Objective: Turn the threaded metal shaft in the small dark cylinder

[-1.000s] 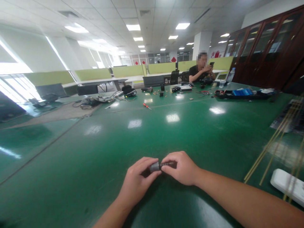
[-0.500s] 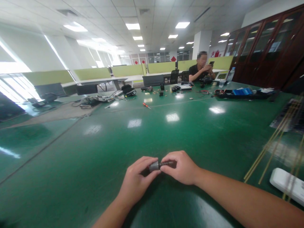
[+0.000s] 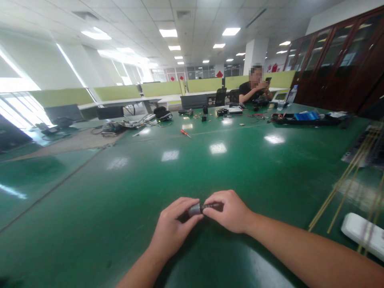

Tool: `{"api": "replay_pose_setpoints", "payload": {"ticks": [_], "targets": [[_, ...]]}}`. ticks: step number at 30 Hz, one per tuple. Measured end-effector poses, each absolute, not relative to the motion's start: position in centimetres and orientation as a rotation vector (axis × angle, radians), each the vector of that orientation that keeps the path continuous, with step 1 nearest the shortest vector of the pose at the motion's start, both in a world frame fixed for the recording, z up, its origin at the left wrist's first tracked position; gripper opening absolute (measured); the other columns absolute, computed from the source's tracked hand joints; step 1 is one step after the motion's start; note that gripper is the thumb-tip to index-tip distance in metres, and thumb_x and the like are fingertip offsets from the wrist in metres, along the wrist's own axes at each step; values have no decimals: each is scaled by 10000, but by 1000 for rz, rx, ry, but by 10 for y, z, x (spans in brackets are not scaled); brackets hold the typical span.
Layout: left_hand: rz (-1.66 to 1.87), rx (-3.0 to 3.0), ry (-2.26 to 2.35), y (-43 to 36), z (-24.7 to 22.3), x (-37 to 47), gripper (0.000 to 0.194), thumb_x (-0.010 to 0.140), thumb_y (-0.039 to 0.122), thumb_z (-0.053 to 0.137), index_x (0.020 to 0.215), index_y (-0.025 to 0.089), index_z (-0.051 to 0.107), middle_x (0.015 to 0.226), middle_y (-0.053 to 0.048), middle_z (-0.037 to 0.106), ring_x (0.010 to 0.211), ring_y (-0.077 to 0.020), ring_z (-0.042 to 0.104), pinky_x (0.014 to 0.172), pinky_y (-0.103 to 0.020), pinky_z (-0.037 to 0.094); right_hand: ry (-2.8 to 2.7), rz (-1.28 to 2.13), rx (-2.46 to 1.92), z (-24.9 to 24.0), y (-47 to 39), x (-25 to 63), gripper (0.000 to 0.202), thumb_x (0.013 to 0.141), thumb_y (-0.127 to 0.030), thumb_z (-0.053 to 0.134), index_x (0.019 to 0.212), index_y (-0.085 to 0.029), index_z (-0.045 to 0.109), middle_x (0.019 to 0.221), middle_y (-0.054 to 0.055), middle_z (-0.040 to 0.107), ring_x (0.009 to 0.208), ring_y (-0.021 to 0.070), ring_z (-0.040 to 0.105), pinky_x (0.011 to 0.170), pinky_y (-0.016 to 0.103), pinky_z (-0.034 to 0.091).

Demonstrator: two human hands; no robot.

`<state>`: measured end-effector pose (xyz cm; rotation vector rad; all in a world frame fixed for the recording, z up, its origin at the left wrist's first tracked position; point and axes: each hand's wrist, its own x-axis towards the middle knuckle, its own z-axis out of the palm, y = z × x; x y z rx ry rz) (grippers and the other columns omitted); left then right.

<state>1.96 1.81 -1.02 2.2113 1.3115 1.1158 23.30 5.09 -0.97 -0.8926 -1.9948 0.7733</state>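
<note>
Near the front of the green table (image 3: 135,180), both of my hands meet around a small metal piece. My left hand (image 3: 174,226) is closed on a grey metal cylinder (image 3: 195,210), with fingers above and thumb below. My right hand (image 3: 231,212) pinches a dark ridged rod (image 3: 211,206), whose left end meets the cylinder. The rod's right end is partly hidden by my right fingers. Whether the two pieces are joined cannot be made out.
A red screwdriver (image 3: 185,133) lies further back. At right are thin yellow rods (image 3: 340,194) and a white power strip (image 3: 364,236). A black tray (image 3: 318,120) and small parts stand at the back, where a person (image 3: 255,88) sits holding a phone.
</note>
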Motion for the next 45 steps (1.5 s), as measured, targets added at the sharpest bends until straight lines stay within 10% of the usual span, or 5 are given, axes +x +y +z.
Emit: {"api": "replay_pose_setpoints", "payload": {"ticks": [45], "targets": [[1159, 2210, 1324, 18, -10, 20, 236, 884, 290, 699, 1119, 273, 680, 1080, -39, 679, 997, -197, 646, 902, -315, 530, -1989, 785, -959, -9, 49, 233, 75, 818, -239, 710, 859, -205, 762, 795, 12, 754, 711, 161, 661, 666, 264, 447]]}}
